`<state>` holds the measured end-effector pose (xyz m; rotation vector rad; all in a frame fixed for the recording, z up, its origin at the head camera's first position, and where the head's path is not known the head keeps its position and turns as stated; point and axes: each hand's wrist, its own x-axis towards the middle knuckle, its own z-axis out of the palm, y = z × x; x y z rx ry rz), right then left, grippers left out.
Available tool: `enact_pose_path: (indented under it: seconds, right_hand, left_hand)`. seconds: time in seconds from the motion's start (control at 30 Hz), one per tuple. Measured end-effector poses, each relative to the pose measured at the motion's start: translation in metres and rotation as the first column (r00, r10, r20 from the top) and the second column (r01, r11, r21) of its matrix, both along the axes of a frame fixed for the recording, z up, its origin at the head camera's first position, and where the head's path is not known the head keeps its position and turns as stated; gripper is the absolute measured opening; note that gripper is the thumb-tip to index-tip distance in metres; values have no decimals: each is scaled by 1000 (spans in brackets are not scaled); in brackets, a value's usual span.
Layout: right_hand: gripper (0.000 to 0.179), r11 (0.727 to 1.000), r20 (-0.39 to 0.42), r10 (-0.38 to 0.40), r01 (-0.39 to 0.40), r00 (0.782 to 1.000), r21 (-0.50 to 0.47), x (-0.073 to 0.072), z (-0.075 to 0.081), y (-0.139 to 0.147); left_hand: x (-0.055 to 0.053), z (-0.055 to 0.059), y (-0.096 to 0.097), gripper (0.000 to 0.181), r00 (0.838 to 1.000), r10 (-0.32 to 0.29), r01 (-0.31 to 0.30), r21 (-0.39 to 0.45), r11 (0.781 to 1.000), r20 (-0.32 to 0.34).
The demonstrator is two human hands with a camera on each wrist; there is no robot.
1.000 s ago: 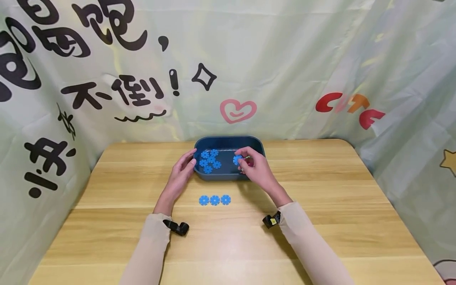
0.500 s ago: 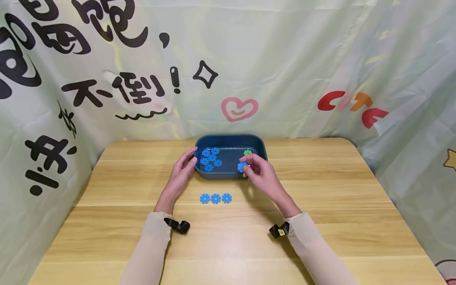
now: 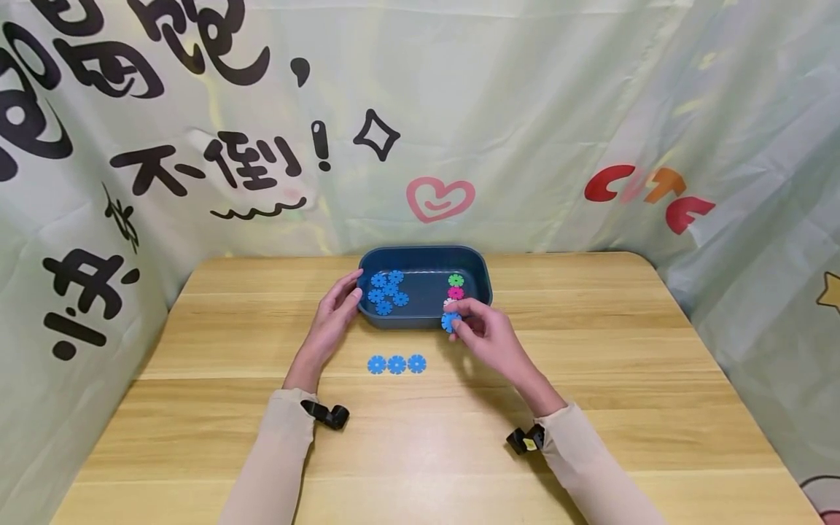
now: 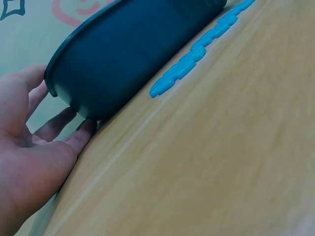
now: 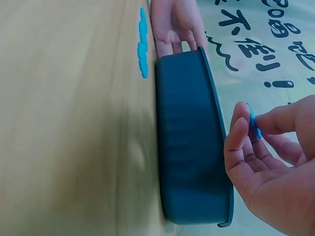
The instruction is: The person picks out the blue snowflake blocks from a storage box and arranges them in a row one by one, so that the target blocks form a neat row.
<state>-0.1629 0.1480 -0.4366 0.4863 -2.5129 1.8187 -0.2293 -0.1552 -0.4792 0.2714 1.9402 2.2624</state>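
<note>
Between the thumb and fingers of my right hand is a blue snowflake disc, held over the near right rim of a dark blue tray. The right wrist view shows that disc edge-on in the pinch, above the rim. My left hand rests relaxed fingers against the tray's left end, seen from outside in the left wrist view. Several blue discs lie in the tray's left part. At its right are a green disc, a pink disc and a white disc partly hidden by my fingers.
Three blue discs lie flat in a row on the wooden table, just in front of the tray. A printed curtain hangs close behind the table and along both sides.
My right hand has moved from inside the tray toward me with the blue disc, uncovering the green and pink discs. The left hand has stayed at the tray's left end.
</note>
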Motion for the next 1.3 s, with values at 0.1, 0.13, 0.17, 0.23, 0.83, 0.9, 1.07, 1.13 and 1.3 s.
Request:
enact_pose_path:
  seconds: [0.1,0.13,0.17,0.23,0.83,0.9,1.07,1.13,1.3]
  right_hand:
    - [22,1000,0,14,-14,1000,12,3,-4,-1]
    - [22,1000,6,20,-20,1000,14,4,-6,-1]
    - [22,1000,14,24,-25,1000,19,5,-7,-2]
    - [22,999,29,37,-38,999,24,6,-8,-2]
    - [25,988,93,113,-122,989,95,8,-20,-1]
    - [26,986,97,105,-116,990,123,8,-21,-2]
    - [29,977,74,103,-115,992,180,8,-23,-2]
    - [30,974,68,102,-114,992,197,8,-25,-2]
    - [33,964,80,115,-130,990,231,8,-25,-4]
  left_hand:
    - [0,0,0,51,1000,-1,1,3,1000,-4]
    - [0,0,-1,51,1000,0,0,2,1000,-6]
    - [0,0,-1,50,1000,1,-1,0,1000,-7]
    - [0,0,-2,50,1000,3,-3,-4,1000,-9]
    - [-1,0,-1,53,1000,3,-3,-17,1000,0]
    - [-1,0,-1,53,1000,0,0,-13,1000,-2]
    - [-2,0,-1,52,1000,-4,4,-15,1000,-4]
    - [-2,-1,-1,52,1000,-4,4,-13,1000,-1]
    - [-12,-21,-3,53,1000,16,-17,-24,1000,-26]
